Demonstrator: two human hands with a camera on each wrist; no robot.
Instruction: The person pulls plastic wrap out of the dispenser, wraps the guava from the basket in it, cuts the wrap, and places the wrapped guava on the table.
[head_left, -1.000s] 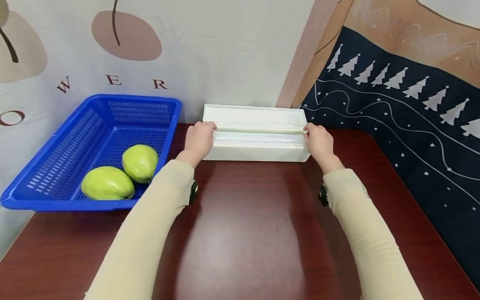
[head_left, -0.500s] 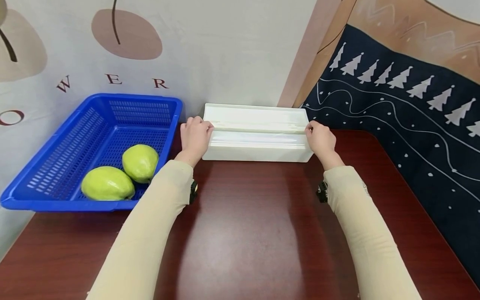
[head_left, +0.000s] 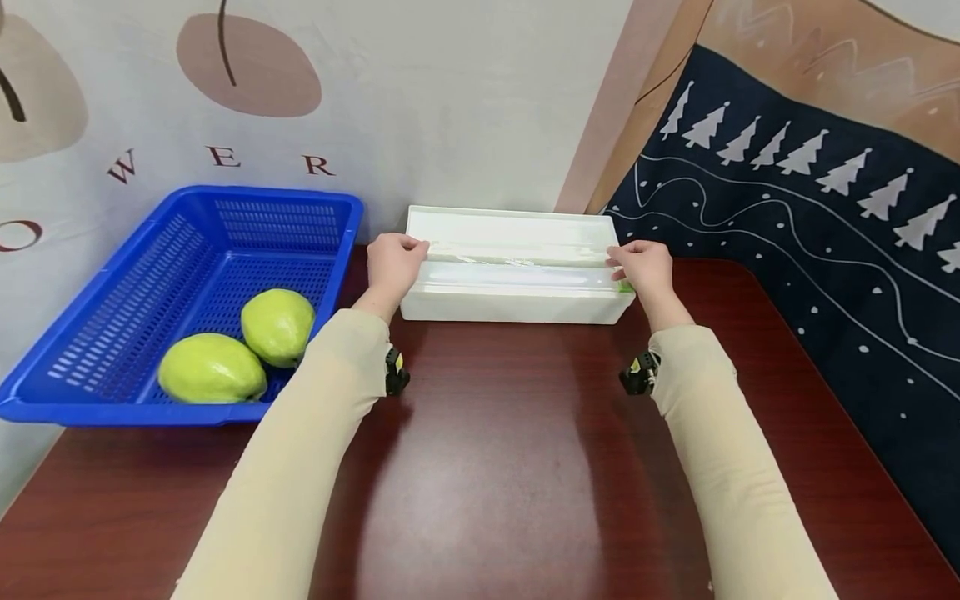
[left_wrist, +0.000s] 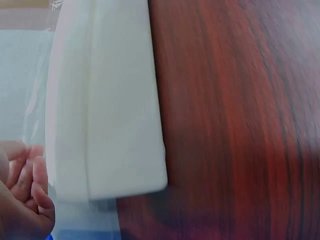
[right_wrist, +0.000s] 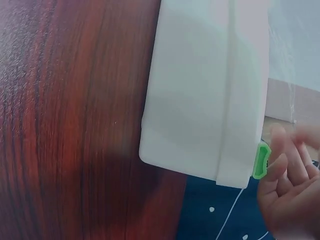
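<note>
A white plastic-wrap dispenser [head_left: 517, 308] stands at the back of the table with its lid [head_left: 510, 227] raised. My left hand [head_left: 392, 265] pinches the left end of the clear plastic wrap [head_left: 517, 262] with thumb and fingertips, just above the dispenser. At the other end, my right hand [head_left: 647, 268] pinches the wrap's right corner. Both wrist views show the film as a wrinkled, see-through sheet reaching each hand. A green slider [right_wrist: 261, 161] sticks out at the dispenser's right end, beside the right fingers.
On the left of the table, a blue plastic basket [head_left: 142, 412] holds two green fruits, one in front [head_left: 212, 368] and one behind [head_left: 277, 327]. A light cloth hangs right behind the dispenser. Dark tree-printed fabric [head_left: 810, 233] borders the right side.
Both hands have risen slightly, and wrinkled film now shows between them. The right fingers have shifted, uncovering the green slider. The dispenser's right end sits slightly further right.
</note>
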